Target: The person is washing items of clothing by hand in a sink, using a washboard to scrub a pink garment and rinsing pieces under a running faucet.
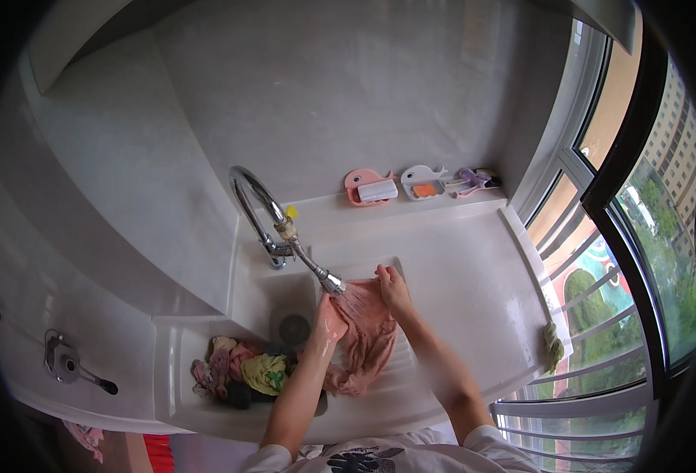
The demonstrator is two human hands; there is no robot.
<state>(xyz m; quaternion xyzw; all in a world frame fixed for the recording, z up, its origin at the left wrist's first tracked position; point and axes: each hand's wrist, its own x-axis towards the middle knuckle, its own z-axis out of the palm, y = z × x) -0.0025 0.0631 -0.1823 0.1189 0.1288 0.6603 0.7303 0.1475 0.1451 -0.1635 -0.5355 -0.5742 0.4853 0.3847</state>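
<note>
A wet pink cloth point(367, 343) is stretched between my two hands over the ribbed washboard part of a white sink. My left hand point(329, 319) grips its left edge, close below the faucet's spray head point(332, 284). At its upper right edge, my right hand point(392, 287) holds it with bent fingers. Water sprays from the head onto the cloth, whose lower part hangs bunched on the ridges point(402, 360). Left of my left forearm lies a heap of wet clothes, with a yellow-green garment point(264, 372) on it.
Behind the basin rises a curved chrome faucet point(256, 189). Along the back ledge stand a pink whale soap dish point(367, 177) with a white bar, a white whale dish point(422, 177) with an orange piece, and brushes point(475, 180). A green cloth point(553, 346) hangs at the right rim, beside windows.
</note>
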